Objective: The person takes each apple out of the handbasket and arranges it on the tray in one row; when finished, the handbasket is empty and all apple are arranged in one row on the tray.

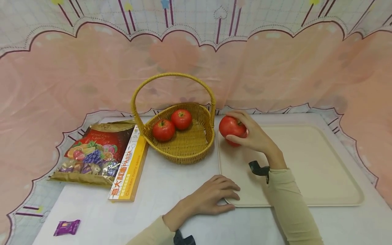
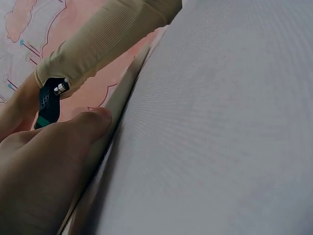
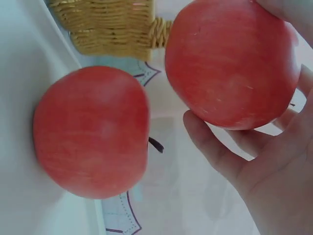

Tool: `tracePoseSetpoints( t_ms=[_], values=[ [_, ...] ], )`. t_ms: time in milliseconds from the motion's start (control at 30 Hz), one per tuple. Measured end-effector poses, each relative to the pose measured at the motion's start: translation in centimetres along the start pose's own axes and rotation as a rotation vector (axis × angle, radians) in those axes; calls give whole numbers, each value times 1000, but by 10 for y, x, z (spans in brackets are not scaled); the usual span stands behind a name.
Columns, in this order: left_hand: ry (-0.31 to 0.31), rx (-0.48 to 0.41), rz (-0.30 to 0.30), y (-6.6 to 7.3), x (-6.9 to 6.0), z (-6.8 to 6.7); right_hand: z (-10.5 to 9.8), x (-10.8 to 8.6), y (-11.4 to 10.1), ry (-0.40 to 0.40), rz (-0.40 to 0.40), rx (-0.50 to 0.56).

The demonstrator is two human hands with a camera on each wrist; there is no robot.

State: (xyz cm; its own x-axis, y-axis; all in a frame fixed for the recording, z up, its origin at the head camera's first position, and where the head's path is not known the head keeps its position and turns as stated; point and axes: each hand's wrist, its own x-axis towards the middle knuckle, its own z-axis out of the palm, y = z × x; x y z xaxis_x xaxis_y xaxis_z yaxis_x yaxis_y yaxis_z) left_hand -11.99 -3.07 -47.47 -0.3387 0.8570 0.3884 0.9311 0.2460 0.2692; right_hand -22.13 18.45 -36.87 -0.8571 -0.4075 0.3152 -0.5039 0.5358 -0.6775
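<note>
My right hand (image 1: 252, 132) holds a red apple (image 1: 229, 126) above the tray's left end, thumb and fingers spread round it. A second red apple (image 3: 93, 132), with a dark stem, sits on the beige tray (image 1: 309, 163), just below the held one; from the head it is mostly hidden. Left of the tray stands a woven basket (image 1: 186, 144) with a tall handle, containing two red apples, one in front (image 1: 163, 130) and one behind (image 1: 181, 119). My left hand (image 1: 211, 195) rests at the tray's near left corner, its fingers loosely extended over the rim.
Left of the basket lies a yellow and white pasta box (image 1: 130, 170), touching a bag of mixed fruit candy (image 1: 98, 149). A purple wrapped candy (image 1: 67, 227) lies near the front left. A patterned pink cloth (image 1: 183, 68) hangs behind the white table.
</note>
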Motion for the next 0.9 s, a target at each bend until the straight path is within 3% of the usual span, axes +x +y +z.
tracePoseSetpoints(
  t_ms=[433,733,900],
  values=[
    [-7,-21,-6,-2,-1,-2,-10,-3,13,58,16,-13],
    [12,-27,-5,-2,-2,2,-18,-11,-3,37,31,5],
    [25,-13,1,-1,-1,4,-21,-12,16,40,51,-9]
  ],
)
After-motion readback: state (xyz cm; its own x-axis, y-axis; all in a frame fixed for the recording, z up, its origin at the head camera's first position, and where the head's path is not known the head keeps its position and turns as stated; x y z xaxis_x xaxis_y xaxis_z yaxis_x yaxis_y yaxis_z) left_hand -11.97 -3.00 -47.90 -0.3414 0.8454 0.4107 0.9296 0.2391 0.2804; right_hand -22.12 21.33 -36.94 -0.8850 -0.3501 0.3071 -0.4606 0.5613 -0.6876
